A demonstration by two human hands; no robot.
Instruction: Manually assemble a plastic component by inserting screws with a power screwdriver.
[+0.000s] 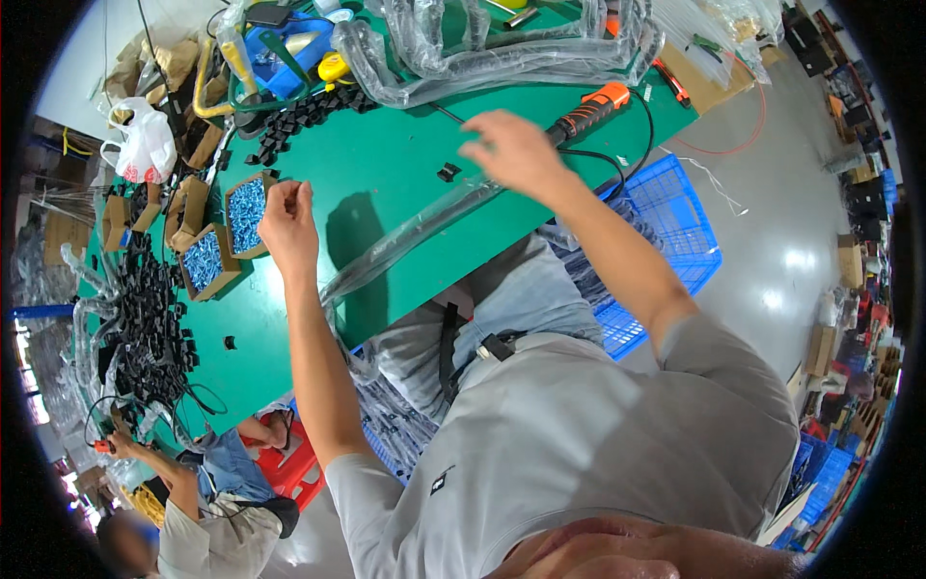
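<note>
My left hand [289, 230] is raised beside a small carton of blue screws [247, 212], fingertips pinched together; whatever is between them is too small to make out. A second carton of blue screws [204, 262] stands next to it. My right hand [521, 154], slightly blurred, hovers over the table with thumb and forefinger apart and nothing visible in them. Below it, a long tube wrapped in clear plastic [405, 241] lies slantwise across the table's near edge. An orange and black electric screwdriver [590, 111] rests to the right. A small black clip [449, 173] lies left of my right hand.
Plastic-wrapped bent frames [502, 66] lie along the far side of the green table [280, 362]. Black parts [149, 318] are heaped at left, more [289, 125] at the back. A blue crate [690, 222] stands at right. Another person [212, 521] works at lower left.
</note>
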